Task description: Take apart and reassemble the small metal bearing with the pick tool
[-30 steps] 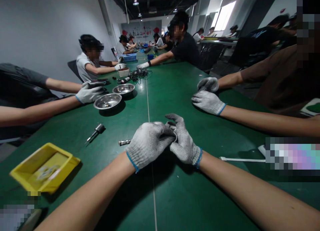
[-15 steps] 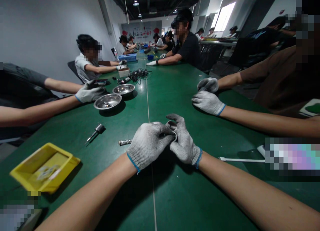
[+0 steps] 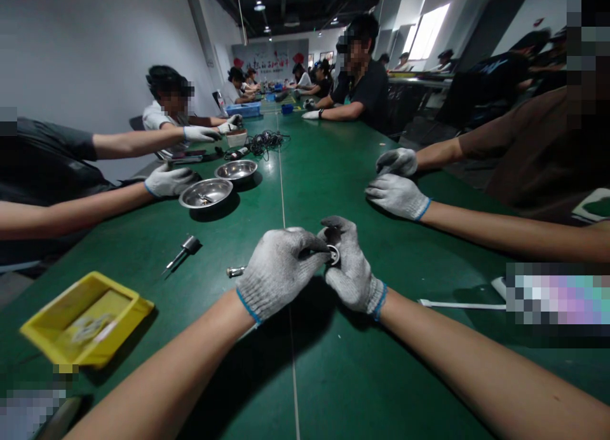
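Observation:
Both hands wear grey-white knit gloves with blue cuffs and meet above the green table (image 3: 324,173). My right hand (image 3: 350,265) is closed around a small round metal part (image 3: 333,255), whose ring-shaped end faces my left hand. With thumb and fingers pinched at that ring, my left hand (image 3: 281,268) touches the part. Anything smaller between its fingertips is too small to make out. A short metal cylinder (image 3: 235,272) lies on the table just left of my left hand, partly covered by it. Further left rests a metal tool with a thin shaft (image 3: 183,252).
At the left stands a yellow bin (image 3: 88,319) with small pale parts. Behind are two steel bowls (image 3: 206,194) and tangled black cables (image 3: 264,144). Gloved hands of other people are at the left and at the right (image 3: 398,195). A white strip (image 3: 462,304) lies right.
The ring-shaped end now shows more fully between my hands, and my left hand has shifted slightly left. At the left, a person's gloved hand has reached toward the cables.

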A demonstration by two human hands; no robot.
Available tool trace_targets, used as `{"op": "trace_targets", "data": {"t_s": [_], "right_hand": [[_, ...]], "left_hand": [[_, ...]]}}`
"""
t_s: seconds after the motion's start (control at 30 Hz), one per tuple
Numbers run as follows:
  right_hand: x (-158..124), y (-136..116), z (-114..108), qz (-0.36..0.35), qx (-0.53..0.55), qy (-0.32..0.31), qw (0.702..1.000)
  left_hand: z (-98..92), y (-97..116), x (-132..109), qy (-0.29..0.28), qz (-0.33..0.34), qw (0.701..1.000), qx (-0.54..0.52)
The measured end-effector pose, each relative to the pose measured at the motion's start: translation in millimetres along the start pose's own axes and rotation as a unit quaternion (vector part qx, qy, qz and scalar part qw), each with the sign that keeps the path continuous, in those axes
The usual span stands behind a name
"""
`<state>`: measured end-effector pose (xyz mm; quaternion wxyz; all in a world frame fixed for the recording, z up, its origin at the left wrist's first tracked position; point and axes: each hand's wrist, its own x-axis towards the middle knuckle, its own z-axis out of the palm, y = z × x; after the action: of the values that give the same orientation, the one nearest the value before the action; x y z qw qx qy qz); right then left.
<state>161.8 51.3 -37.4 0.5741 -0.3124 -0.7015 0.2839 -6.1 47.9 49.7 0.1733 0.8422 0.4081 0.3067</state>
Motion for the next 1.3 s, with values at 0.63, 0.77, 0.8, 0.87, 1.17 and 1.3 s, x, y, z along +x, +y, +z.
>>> {"op": "trace_targets", "data": {"t_s": [0.63, 0.77, 0.8, 0.87, 1.17, 1.3], "right_hand": [[-1, -1, -3, 0.002, 0.017, -0.032, 0.999], [-1, -1, -4, 0.006, 0.006, -0.041, 0.999], [-1, -1, -4, 0.005, 0.005, -0.043, 0.999], [-2, 0, -5, 0.003, -0.001, -0.041, 0.999], [-2, 1, -5, -0.009, -0.026, -0.036, 0.999], [-3, 1, -5, -0.001, -0.035, -0.038, 0.999]], "left_hand": [[11.8, 1, -2, -0.008, -0.019, 1.0, -0.012], [12.6, 2, -2, -0.008, -0.022, 1.0, 0.001], [12.7, 2, -2, -0.009, -0.023, 1.0, 0.001], [12.6, 4, -2, -0.014, -0.03, 0.999, 0.003], [13.5, 10, -1, -0.015, -0.08, 0.996, 0.029], [13.7, 11, -1, -0.015, -0.078, 0.996, 0.026]]}}
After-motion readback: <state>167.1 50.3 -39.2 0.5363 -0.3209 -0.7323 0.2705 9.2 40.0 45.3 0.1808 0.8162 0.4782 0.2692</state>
